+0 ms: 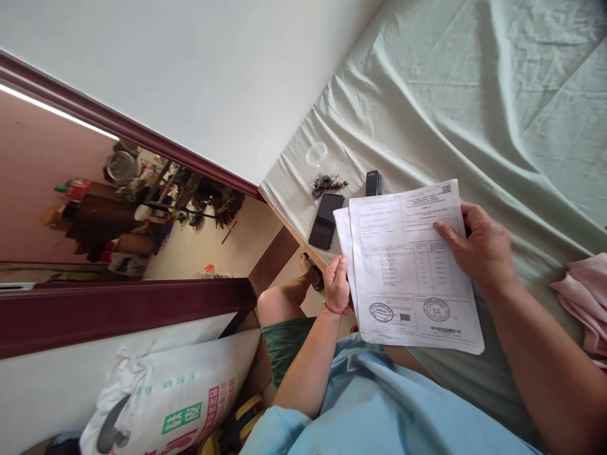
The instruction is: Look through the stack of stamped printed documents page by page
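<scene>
The left hand (pixel 336 284) and right hand (pixel 488 249) grip opposite sides of loosely stacked stamped forms (pixel 398 268) before a blue shirt (pixel 379 404), where light holds near the margins should keep print legible.

Soft, fairly even light fills the room, its source hard to tell. Gentle shadows pool in the folds of the bedsheet (pixel 474 114), while a bright white strip (pixel 57 110) stands out at the far left. The papers (pixel 403 272) look pale and free of glare, their stamps crisp but small print smeared. Clutter (pixel 104 215) past the doorway looks darker and softer. Wide-angle stretching enlarges the right forearm (pixel 540 341) near the frame's edge.
</scene>
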A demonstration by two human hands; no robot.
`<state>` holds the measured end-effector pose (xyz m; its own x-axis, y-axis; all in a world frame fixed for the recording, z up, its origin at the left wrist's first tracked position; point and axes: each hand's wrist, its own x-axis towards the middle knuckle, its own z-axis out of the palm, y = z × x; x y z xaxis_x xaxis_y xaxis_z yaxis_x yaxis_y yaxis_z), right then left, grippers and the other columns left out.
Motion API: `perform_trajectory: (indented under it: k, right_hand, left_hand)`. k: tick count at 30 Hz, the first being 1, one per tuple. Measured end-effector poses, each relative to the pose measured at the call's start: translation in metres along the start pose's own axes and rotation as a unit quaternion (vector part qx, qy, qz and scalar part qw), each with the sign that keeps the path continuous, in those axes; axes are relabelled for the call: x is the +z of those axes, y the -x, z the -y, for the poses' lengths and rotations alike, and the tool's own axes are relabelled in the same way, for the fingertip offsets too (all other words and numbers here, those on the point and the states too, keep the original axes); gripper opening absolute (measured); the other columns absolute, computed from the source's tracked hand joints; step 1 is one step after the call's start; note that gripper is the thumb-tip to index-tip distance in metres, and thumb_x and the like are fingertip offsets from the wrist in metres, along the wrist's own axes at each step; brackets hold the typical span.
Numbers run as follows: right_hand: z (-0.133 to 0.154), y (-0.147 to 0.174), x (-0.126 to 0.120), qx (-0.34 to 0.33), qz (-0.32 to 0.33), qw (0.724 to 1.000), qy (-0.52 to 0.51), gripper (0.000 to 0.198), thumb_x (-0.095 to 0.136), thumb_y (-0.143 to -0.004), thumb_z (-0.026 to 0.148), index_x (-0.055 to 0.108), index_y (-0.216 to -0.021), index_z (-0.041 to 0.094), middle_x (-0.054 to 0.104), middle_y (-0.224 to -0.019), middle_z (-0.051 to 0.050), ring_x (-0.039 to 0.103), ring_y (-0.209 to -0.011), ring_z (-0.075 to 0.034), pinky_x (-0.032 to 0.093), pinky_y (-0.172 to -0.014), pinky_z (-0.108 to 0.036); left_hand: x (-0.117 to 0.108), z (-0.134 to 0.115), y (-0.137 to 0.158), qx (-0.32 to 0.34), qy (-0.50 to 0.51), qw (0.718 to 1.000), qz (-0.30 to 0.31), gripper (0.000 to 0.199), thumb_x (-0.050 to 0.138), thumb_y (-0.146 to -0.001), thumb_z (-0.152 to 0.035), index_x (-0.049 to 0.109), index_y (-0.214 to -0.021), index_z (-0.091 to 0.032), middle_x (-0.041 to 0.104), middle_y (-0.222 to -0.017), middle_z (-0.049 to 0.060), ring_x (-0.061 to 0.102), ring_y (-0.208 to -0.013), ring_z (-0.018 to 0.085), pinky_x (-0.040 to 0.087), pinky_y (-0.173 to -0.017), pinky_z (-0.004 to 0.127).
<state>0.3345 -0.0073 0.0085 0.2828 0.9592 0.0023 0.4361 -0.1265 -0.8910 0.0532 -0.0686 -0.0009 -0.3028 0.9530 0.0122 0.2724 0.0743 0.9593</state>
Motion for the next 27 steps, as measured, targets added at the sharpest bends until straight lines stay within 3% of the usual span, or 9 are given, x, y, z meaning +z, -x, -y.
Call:
perform_trajectory:
  k: [3,5,9,13,18,21,24,27]
  right_hand:
    - [0.0015,0.0008,-0.0027,0.010,0.034,0.999,0.000,0.031,0.064,-0.080,0.053,0.070,-0.083,0.023,0.068,-0.071,-0.002,0.057,-0.066,-0.021,0.043,-0.068,-0.035]
    - [0.0019,0.0016,-0.0034,0.005,0.039,0.999,-0.014,0.030,0.062,-0.082,0.052,0.069,-0.079,0.023,0.065,-0.068,-0.001,0.056,-0.065,-0.020,0.042,-0.069,-0.034]
    - [-0.0002,0.0008,-0.0014,-0.026,0.008,0.999,0.016,0.027,0.060,-0.083,0.049,0.066,-0.077,0.024,0.064,-0.071,-0.003,0.057,-0.069,-0.021,0.042,-0.071,-0.035]
    - [-0.0041,-0.0022,0.0005,-0.061,-0.018,0.997,0.042,0.026,0.058,-0.081,0.046,0.068,-0.088,0.024,0.072,-0.099,-0.009,0.064,-0.088,-0.026,0.045,-0.080,-0.038]
    - [-0.0041,-0.0027,-0.0019,-0.008,0.016,0.998,0.066,0.030,0.059,-0.081,0.054,0.053,-0.073,0.025,0.060,-0.068,-0.002,0.051,-0.064,-0.020,0.037,-0.066,-0.035]
    - [-0.0019,-0.0016,-0.0026,-0.011,0.012,0.999,0.052,0.032,0.061,-0.080,0.052,0.047,-0.068,0.025,0.055,-0.062,0.000,0.048,-0.061,-0.018,0.037,-0.064,-0.034]
    - [-0.0016,-0.0005,-0.0014,-0.026,0.005,0.999,0.036,0.027,0.061,-0.080,0.048,0.050,-0.070,0.025,0.059,-0.065,-0.001,0.052,-0.064,-0.018,0.040,-0.067,-0.033]
    - [-0.0031,0.0002,-0.0003,-0.030,-0.016,0.999,0.036,0.023,0.061,-0.080,0.047,0.064,-0.086,0.025,0.067,-0.076,-0.002,0.056,-0.069,-0.020,0.042,-0.072,-0.035]
  left_hand:
    - [0.0009,-0.0006,-0.0001,-0.009,0.004,1.000,0.000,0.051,0.065,-0.091,-0.067,0.058,-0.072,-0.020,0.048,-0.066,-0.002,0.041,-0.065,0.015,0.039,-0.064,0.028]
    - [0.0015,-0.0005,-0.0001,-0.012,0.008,1.000,0.002,0.051,0.065,-0.091,-0.068,0.060,-0.074,-0.020,0.051,-0.068,-0.001,0.043,-0.065,0.015,0.040,-0.066,0.028]
    - [0.0018,-0.0032,0.0000,0.003,-0.001,1.000,0.019,0.052,0.062,-0.093,-0.068,0.061,-0.075,-0.020,0.053,-0.069,0.000,0.044,-0.066,0.015,0.041,-0.067,0.028]
    - [0.0007,-0.0064,-0.0004,0.013,-0.020,0.999,0.028,0.052,0.062,-0.094,-0.068,0.061,-0.075,-0.020,0.054,-0.070,0.000,0.045,-0.068,0.016,0.040,-0.068,0.028]
    - [-0.0009,-0.0057,-0.0012,0.011,-0.030,0.998,0.046,0.051,0.060,-0.095,-0.069,0.062,-0.080,-0.020,0.055,-0.072,0.000,0.047,-0.069,0.016,0.040,-0.069,0.028]
    - [-0.0009,-0.0052,-0.0016,0.010,-0.032,0.999,0.043,0.051,0.061,-0.095,-0.069,0.062,-0.079,-0.020,0.054,-0.071,0.000,0.046,-0.069,0.016,0.040,-0.068,0.028]
    - [-0.0006,-0.0050,-0.0017,0.012,-0.033,0.998,0.044,0.051,0.060,-0.096,-0.068,0.064,-0.081,-0.020,0.054,-0.071,0.000,0.046,-0.068,0.016,0.040,-0.067,0.027]
    - [-0.0004,-0.0041,-0.0013,0.014,-0.034,0.998,0.051,0.049,0.057,-0.099,-0.066,0.065,-0.083,-0.020,0.057,-0.073,0.000,0.048,-0.070,0.016,0.041,-0.068,0.027]
